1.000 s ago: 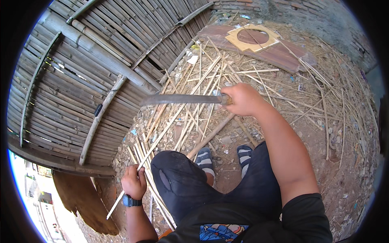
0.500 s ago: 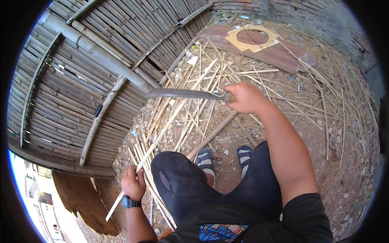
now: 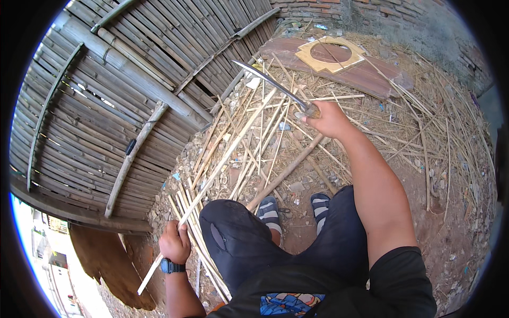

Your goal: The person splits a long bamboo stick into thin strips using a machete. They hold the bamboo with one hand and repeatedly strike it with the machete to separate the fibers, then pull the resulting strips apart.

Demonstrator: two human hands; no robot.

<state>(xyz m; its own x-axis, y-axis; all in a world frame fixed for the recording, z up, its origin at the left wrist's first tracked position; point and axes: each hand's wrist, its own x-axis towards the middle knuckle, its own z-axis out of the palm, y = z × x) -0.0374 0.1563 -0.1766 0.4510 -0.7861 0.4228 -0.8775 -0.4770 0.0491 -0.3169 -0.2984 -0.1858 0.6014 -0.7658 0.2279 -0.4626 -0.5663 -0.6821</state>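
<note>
My left hand (image 3: 174,242) is closed round a long pale bamboo strip (image 3: 228,153) beside my left knee. The strip slants up and away to the right, and its short near end sticks out below the hand. My right hand (image 3: 328,118) grips the wooden handle of a machete (image 3: 272,81) out in front of me. Its long, slightly curved blade points up and to the left, above the scattered strips and apart from the held one. Several more bamboo strips (image 3: 197,232) lie bundled between my left hand and knee.
A bamboo-slat wall (image 3: 69,143) stands along the left. A thick stick (image 3: 289,171) lies on the ground before my feet. Farther off, a wooden board (image 3: 382,82) carries a yellow frame (image 3: 309,59) with a round hole. Dry straw and thin sticks litter the right side, below a brick wall (image 3: 413,21).
The machete has swung from nearly level to tilted, its tip rising away from me. My right hand has moved slightly right; my left hand keeps its hold on the strip.
</note>
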